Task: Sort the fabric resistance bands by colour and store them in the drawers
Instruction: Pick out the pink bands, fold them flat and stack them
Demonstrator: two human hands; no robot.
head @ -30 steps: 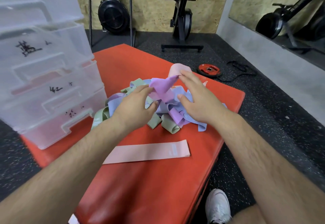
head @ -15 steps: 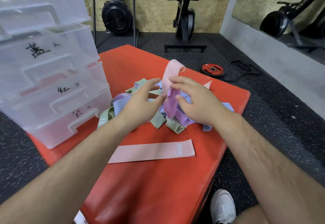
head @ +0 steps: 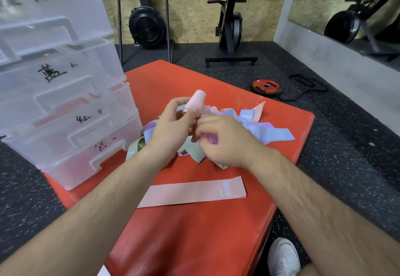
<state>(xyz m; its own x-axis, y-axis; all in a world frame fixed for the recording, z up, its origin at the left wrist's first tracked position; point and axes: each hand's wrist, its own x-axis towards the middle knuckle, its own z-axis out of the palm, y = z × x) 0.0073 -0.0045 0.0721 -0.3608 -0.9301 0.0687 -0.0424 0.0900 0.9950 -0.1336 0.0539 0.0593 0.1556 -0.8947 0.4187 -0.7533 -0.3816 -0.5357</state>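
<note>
Left hand [head: 171, 128] has its fingers curled round a pink band [head: 195, 102], a soft woven loop standing up above the pile [head: 259, 124]. Right hand [head: 225, 143] is curled at the band's lower end, against purple fabric; can't tell what it actually pinches. The pile is a limp tangle of flat fabric strips in lilac, blue, sage green and pink, mid-way along the red padded mat [head: 194, 243]. A second pink band [head: 194, 192] lies flat and straight, nearer the person. Drawer stack [head: 65, 102] is frosted translucent plastic with moulded handles and black marker labels, at the mat's left edge. Reddish tint shows through the lower drawers; contents unreadable.
</note>
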